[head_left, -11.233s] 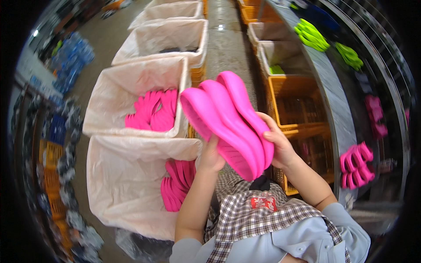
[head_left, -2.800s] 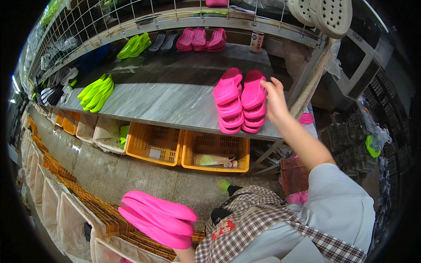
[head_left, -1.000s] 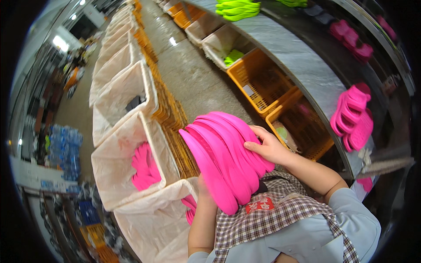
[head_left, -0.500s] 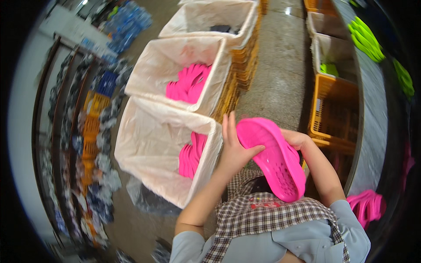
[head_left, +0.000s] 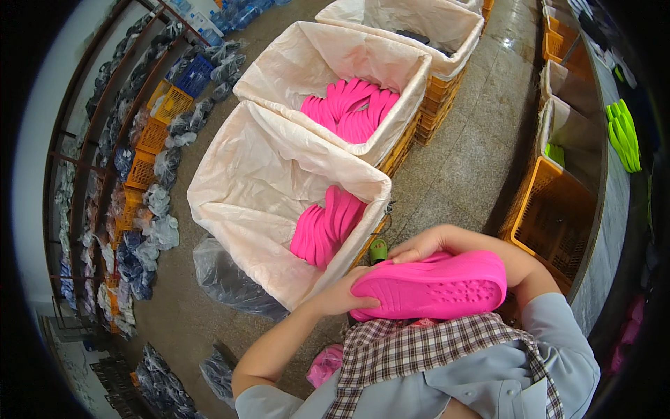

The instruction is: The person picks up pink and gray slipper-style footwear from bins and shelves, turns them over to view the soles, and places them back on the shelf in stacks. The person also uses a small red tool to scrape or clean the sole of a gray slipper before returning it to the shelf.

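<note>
A bright pink slipper (head_left: 433, 286) lies sideways across the front of my apron, its dimpled surface toward me. My left hand (head_left: 345, 293) is closed on its left end, with the thumb pressed on the near side. My right hand (head_left: 420, 246) grips its far side near the left end; some of those fingers are hidden. More pink shows behind the slipper, but I cannot tell whether it is a second one. To the left, a crate with a white liner (head_left: 237, 178) has several pink slippers (head_left: 328, 227) stacked in its right corner.
Behind it, another lined crate (head_left: 335, 52) holds more pink slippers (head_left: 349, 108). On the right are an orange crate (head_left: 551, 209) and a grey worktop (head_left: 600, 230) with green slippers (head_left: 622, 136). Shelves of bagged goods (head_left: 150, 171) line the left. A clear plastic bag (head_left: 234, 279) lies on the floor.
The slipper has turned from slanting upright to sideways. My left hand has moved down to its left end, and my right hand has shifted left along its far side. The view has swung.
</note>
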`<state>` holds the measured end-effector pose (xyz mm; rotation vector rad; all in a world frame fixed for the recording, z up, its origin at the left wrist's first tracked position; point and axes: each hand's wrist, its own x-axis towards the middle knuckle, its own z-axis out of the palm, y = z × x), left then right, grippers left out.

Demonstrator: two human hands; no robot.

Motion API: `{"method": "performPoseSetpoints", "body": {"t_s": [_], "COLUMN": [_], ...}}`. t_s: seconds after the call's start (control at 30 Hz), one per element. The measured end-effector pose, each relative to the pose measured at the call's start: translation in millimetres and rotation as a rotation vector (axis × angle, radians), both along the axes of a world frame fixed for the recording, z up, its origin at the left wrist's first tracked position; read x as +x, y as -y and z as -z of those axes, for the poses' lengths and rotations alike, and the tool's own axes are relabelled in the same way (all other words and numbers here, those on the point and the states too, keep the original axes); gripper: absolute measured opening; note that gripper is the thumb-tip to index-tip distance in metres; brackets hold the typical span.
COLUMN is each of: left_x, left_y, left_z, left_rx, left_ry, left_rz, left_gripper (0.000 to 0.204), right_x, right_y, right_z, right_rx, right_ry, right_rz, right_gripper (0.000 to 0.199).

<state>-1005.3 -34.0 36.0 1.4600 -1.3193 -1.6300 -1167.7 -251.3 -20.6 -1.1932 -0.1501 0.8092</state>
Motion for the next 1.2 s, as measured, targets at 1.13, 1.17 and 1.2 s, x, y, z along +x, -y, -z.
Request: {"method": "performPoseSetpoints", "body": {"t_s": [1.13, 1.17, 1.2], "left_x": [208.3, 224.2, 240.4], "left_y": [-77.0, -78.5, -75.9], "left_z": [72.5, 86.3, 103.1], "left_rx": [0.009, 0.049, 0.057], "left_ry": [-0.070, -0.051, 0.065], "left_rz": [-0.889, -0.920, -0.918], "left_gripper": [0.037, 0.035, 0.035], "right_x": [130.7, 130.5, 129.8], "right_y": [26.1, 22.0, 14.0], "right_z": [-5.5, 4.8, 15.0], "right_rx": [-0.402, -0.503, -0.592], "right_ry": [-0.300, -0.242, -0.086], "right_rz": [1.231, 1.184, 1.192], "right_gripper": [0.043, 0.038, 0.029]}}
